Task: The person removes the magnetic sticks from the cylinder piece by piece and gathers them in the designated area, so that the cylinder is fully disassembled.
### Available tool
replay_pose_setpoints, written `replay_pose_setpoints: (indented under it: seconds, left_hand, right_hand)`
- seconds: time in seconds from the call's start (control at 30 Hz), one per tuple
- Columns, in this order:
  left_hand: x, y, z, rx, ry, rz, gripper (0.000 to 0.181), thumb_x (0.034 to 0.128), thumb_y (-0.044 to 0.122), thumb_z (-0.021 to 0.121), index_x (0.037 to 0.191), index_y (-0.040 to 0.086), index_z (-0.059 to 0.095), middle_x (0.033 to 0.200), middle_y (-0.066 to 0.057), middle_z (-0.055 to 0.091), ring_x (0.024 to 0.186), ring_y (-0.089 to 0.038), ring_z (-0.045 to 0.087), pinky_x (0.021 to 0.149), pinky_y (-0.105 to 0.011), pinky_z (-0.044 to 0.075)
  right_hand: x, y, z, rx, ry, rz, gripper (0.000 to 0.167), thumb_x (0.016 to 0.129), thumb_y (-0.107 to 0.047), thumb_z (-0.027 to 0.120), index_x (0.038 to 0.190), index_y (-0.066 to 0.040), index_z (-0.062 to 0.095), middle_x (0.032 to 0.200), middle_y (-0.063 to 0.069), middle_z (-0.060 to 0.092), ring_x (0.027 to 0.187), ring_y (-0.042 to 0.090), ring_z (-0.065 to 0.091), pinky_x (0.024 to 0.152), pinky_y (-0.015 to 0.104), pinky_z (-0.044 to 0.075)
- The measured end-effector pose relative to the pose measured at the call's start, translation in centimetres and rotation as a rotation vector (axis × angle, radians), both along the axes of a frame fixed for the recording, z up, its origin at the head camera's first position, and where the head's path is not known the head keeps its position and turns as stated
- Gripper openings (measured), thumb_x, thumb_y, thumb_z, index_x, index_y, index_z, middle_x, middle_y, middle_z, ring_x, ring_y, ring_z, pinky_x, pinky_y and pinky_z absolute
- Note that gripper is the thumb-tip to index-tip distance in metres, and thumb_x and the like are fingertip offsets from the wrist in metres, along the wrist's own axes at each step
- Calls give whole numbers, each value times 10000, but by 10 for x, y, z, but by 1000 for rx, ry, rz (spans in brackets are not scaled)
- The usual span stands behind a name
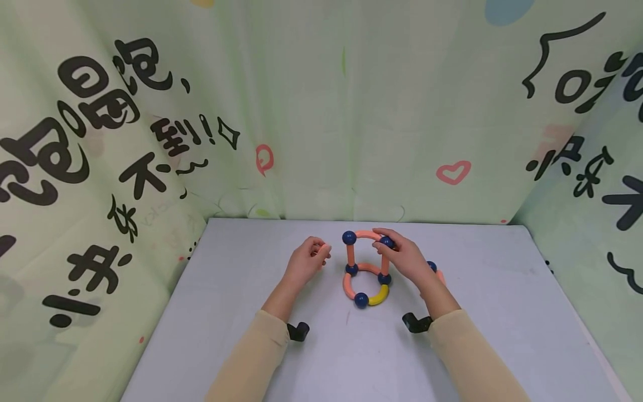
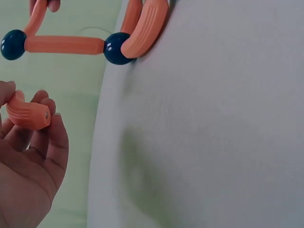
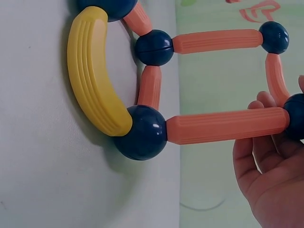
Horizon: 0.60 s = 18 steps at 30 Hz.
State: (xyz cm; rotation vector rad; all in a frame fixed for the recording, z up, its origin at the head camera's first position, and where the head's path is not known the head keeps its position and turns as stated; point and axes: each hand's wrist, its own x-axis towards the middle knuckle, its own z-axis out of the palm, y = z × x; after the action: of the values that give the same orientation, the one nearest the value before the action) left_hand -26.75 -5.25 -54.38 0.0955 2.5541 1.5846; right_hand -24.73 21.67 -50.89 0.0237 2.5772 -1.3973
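On the table stands a frame of navy balls joined by salmon-orange magnetic rods, with one curved yellow rod (image 3: 92, 76) in its base ring. Two straight upright rods (image 3: 228, 126) carry two upper balls, bridged by a curved rod (image 1: 366, 234). My right hand (image 1: 408, 259) holds the frame at the upper right ball (image 3: 295, 116), fingers around the ball and the top of its upright. To the left of the frame, and apart from it, my left hand (image 1: 303, 263) pinches a loose curved orange rod (image 2: 31, 115) between thumb and fingers. A metal tip shows at the rod's end.
Behind my right wrist lie another navy ball (image 1: 431, 266) and an orange rod (image 1: 441, 277), partly hidden by the arm. The pale table (image 1: 241, 335) is bordered by a printed green curtain (image 1: 311, 139) at the back and sides.
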Motion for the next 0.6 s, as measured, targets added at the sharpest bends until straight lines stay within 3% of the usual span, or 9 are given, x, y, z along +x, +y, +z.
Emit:
replay_pose_setpoints:
  seconds: [0.2, 0.43, 0.6]
  left_hand:
    - [-8, -23, -15, -40, -11, 26, 282, 949, 441, 635, 1058, 181, 639, 957, -8, 626, 650, -156, 608, 654, -285, 493]
    - [-13, -49, -34, -129, -38, 52, 295, 960, 411, 618, 1023, 123, 640, 576, -27, 608, 656, -146, 576, 704, -273, 443]
    - [-14, -60, -39, -151, -76, 68, 287, 969, 397, 606, 995, 112, 631, 538, -22, 613, 624, -171, 569, 701, -282, 431]
  right_hand:
    - [3, -1, 0, -32, 15, -13, 582, 926, -579, 592, 1459, -416, 427, 1362, 38, 610, 1254, 308, 574, 1056, 571, 436]
    - [4, 1, -5, -39, 68, -19, 598, 925, -594, 579, 1467, -390, 430, 1412, 67, 573, 1263, 319, 543, 1035, 525, 469]
    - [6, 0, -6, -38, 71, -31, 579, 922, -601, 579, 1452, -414, 436, 1395, 69, 580, 1242, 306, 554, 1029, 521, 476]
